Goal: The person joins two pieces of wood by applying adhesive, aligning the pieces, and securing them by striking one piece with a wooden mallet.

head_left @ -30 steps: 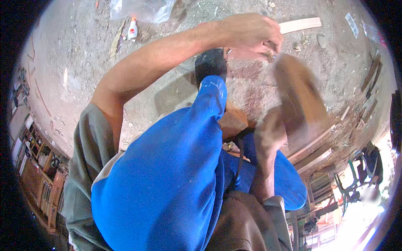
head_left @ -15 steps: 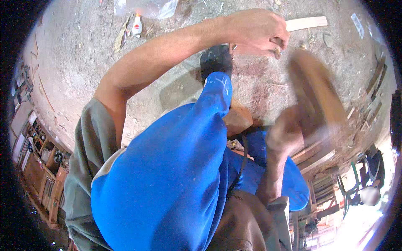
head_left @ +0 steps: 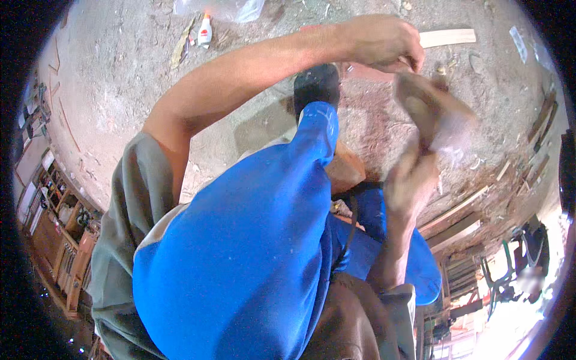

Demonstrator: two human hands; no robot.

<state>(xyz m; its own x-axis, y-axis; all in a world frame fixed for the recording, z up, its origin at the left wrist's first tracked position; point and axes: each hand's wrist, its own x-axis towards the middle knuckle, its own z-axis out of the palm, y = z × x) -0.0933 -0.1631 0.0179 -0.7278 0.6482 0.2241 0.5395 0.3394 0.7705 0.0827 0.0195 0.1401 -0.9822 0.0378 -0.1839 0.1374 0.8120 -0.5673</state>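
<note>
My left hand (head_left: 387, 43) reaches across above the floor with its arm bent. Its fingers are pinched together over something too small and hidden to name. Below it to the right, my right hand (head_left: 413, 183) is closed on a brown wooden block-like thing (head_left: 423, 108), smeared by motion, so its exact kind does not show. The block's upper end is close under the left fingertips; whether they touch, I cannot tell. Just right of the left hand, a pale wood strip (head_left: 449, 38) lies on the floor. A reddish flat patch (head_left: 367, 72) shows beneath that hand.
My blue-clad leg (head_left: 240, 240) and dark shoe (head_left: 316, 90) fill the middle. A white bottle with an orange cap (head_left: 204, 33) and a clear plastic bag (head_left: 246, 9) lie beyond. Boards (head_left: 453, 225) lie at right; shelving (head_left: 63, 240) stands at left.
The wooden thing in my right hand has swung up and left, toward the left fingertips, and turned. My left hand has shifted slightly right in the picture, as has the floor.
</note>
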